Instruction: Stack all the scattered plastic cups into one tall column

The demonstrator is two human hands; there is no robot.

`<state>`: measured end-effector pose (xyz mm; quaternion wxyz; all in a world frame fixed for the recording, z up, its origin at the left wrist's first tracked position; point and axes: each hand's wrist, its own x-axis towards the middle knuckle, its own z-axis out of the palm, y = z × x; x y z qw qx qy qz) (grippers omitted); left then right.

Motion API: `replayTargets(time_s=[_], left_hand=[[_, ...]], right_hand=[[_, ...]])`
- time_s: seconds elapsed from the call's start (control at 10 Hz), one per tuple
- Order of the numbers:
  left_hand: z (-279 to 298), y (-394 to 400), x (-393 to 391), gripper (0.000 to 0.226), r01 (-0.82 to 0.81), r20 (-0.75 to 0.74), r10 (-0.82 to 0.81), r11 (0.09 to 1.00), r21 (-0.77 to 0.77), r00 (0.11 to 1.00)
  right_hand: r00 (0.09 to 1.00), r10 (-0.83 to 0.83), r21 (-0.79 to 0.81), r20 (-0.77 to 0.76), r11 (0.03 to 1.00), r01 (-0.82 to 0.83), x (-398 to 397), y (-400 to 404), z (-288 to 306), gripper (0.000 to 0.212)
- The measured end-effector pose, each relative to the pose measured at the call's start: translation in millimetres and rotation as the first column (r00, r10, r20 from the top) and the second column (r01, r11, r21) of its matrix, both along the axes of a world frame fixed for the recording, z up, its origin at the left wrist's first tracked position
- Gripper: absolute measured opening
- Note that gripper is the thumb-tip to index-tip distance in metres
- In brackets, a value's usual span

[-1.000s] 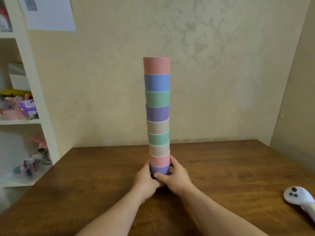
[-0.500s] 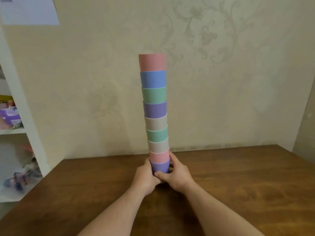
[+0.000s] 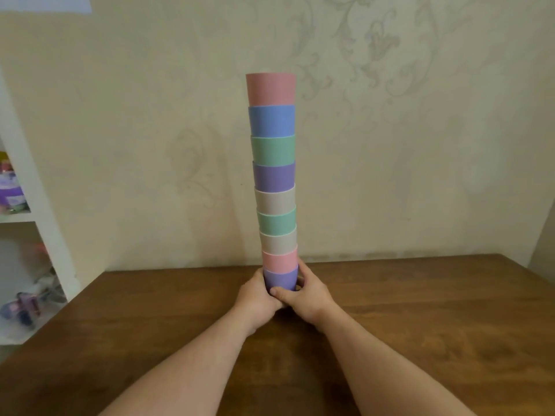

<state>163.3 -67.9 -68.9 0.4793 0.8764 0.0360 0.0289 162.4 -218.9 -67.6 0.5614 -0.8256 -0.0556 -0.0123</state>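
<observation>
One tall column of several nested plastic cups (image 3: 274, 181) rises at the middle of the wooden table (image 3: 420, 310), pink on top, then blue, green, purple and beige ones, with a purple cup (image 3: 280, 279) at the bottom. It leans slightly left toward its top. My left hand (image 3: 255, 301) wraps the bottom cup from the left and my right hand (image 3: 306, 295) from the right, thumb across its front. Both hands hide the cup's base, so whether it rests on the table is not visible.
A patterned beige wall stands close behind the column. A white shelf unit (image 3: 36, 229) with small toys and a purple box is at the left, beside the table's left edge.
The column and both hands keep the same grip. The camera has shifted right and closer, so the white controller seen earlier at the right has left the view.
</observation>
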Motion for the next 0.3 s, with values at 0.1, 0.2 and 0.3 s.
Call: replayTargets(time_s=[0.1, 0.2, 0.3], left_hand=[[-6.8, 0.7, -6.4, 0.087, 0.009, -0.056, -0.011, 0.999, -0.033, 0.998], [-13.1, 6.6, -22.4, 0.114, -0.045, -0.071, 0.042, 0.998, -0.048, 0.997], [-5.2, 12.4, -67.6, 0.105, -0.056, -0.04, 0.06, 0.992, 0.111, 0.997]], right_hand=[[1.0, -0.017, -0.073, 0.002, 0.997, 0.018, -12.0, 4.9, -1.2, 0.102], [0.998, -0.05, -0.141, -0.044, 0.989, 0.043, -31.2, 6.0, 1.5, 0.098], [0.993, -0.11, -0.289, -0.052, 0.953, 0.091, -63.0, 0.5, -1.8, 0.098]])
